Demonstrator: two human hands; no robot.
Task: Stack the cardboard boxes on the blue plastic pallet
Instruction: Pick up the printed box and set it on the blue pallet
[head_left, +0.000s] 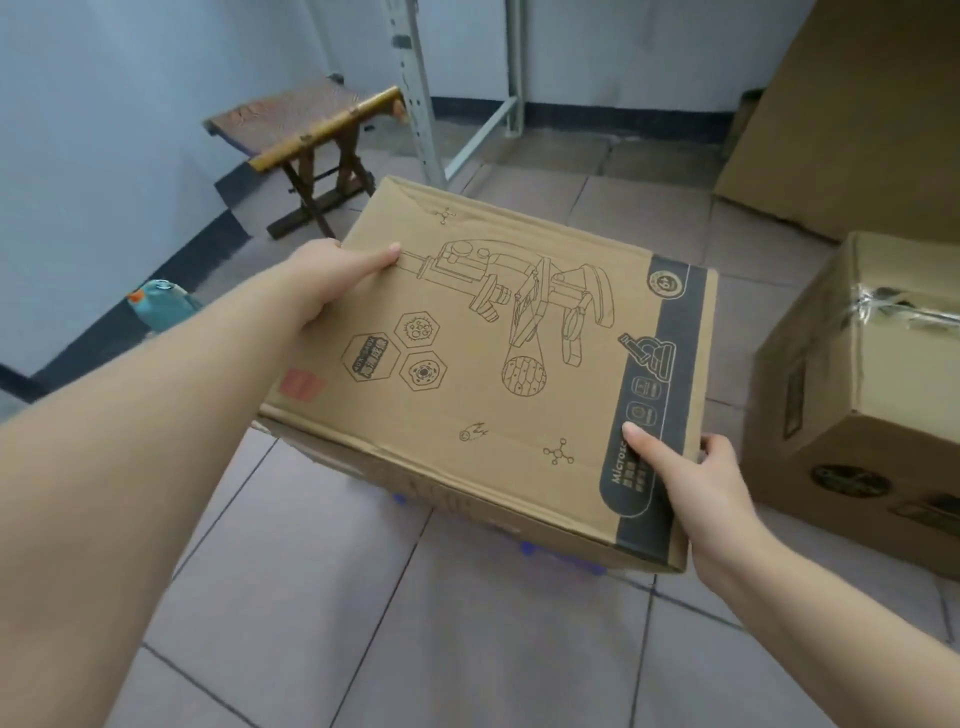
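Note:
A flat cardboard box printed with a microscope drawing fills the middle of the head view. My left hand grips its far left edge, thumb on top. My right hand grips its near right corner, thumb on the dark printed band. Beneath the box only small patches of the blue plastic pallet show past its near edge; the rest of the pallet is hidden. Whether the box rests on something or hangs above it I cannot tell.
A taped cardboard box stands on the tiled floor at the right. A large cardboard box leans behind it. A wooden folding stool and a metal shelf frame stand at the back. A teal bottle sits by the left wall.

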